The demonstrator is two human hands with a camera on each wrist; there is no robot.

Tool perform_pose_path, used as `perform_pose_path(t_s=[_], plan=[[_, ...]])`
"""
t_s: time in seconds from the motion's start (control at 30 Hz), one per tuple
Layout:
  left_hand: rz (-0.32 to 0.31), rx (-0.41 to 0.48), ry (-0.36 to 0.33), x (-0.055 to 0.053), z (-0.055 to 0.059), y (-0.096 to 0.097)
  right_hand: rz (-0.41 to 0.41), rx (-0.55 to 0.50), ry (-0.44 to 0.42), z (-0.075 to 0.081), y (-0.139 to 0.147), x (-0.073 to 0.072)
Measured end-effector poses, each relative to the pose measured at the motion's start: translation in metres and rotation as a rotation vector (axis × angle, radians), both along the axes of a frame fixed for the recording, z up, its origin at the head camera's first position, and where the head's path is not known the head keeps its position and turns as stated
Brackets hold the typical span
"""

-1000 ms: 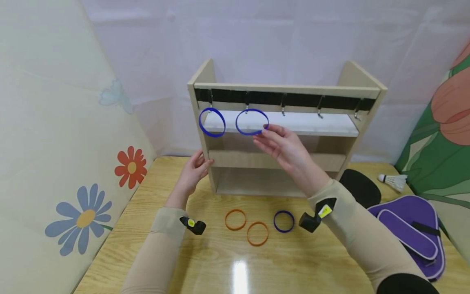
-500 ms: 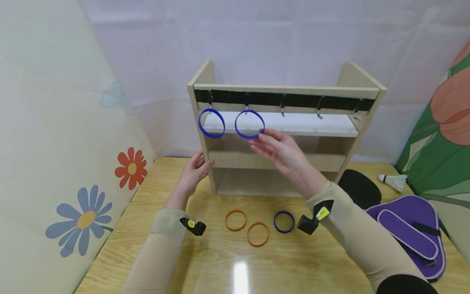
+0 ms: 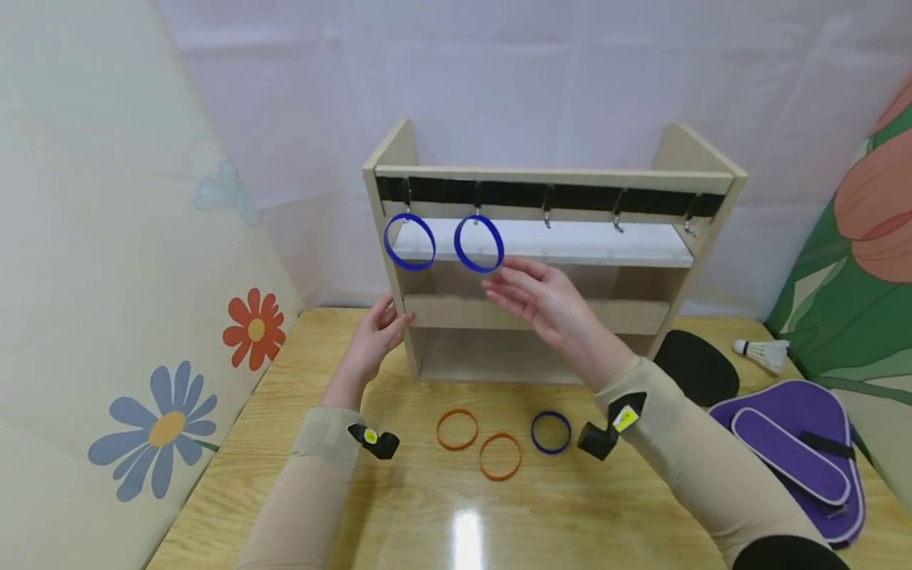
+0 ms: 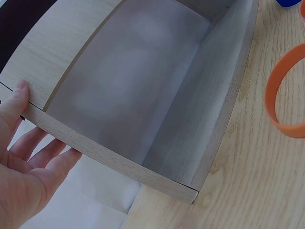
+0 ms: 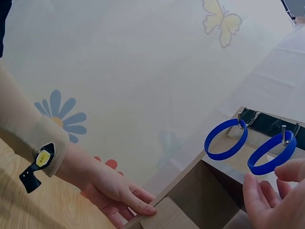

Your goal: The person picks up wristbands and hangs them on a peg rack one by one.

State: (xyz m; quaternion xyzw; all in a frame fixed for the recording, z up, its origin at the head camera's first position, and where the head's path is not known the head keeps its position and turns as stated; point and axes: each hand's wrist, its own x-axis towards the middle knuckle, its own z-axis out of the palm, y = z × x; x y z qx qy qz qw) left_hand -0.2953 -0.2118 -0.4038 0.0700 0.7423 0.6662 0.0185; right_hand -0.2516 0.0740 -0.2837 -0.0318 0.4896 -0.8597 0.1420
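A small wooden shelf unit (image 3: pixel 534 315) has a row of metal hooks (image 3: pixel 548 220) along its black strip. My left hand (image 3: pixel 374 336) grips its left side panel, thumb at the front edge and fingers on the outer face, as the left wrist view shows. One blue silicone wristband (image 5: pixel 219 157) hangs from the leftmost hook. Another blue wristband (image 5: pixel 265 169) hangs on the second hook. At its lower right edge is my right hand (image 3: pixel 545 305), fingers loosely extended, the thumb tip right by the band and not curled round it.
Two orange wristbands (image 3: pixel 456 449) and a third blue wristband (image 3: pixel 551 452) lie on the wooden table (image 3: pixel 406 514) before the shelf. At the right are a black rounded object (image 3: pixel 694 368), a shuttlecock (image 3: pixel 765 353) and a purple case (image 3: pixel 791 455).
My right hand has lowered slightly and loosened from the second blue wristband, which has swung down to hang narrower from its hook. My left hand stays on the side panel.
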Motion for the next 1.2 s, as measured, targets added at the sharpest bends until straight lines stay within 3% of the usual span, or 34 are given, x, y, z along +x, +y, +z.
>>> perform_pose_path(t_s=[0.77, 1.2], plan=[[-0.003, 0.006, 0.001, 0.001, 0.001, -0.001, 0.036, 0.175, -0.008, -0.032, 0.025, 0.009], [0.002, -0.012, 0.007, 0.002, 0.0, 0.0, 0.054, 0.204, -0.026, -0.054, 0.046, 0.011]])
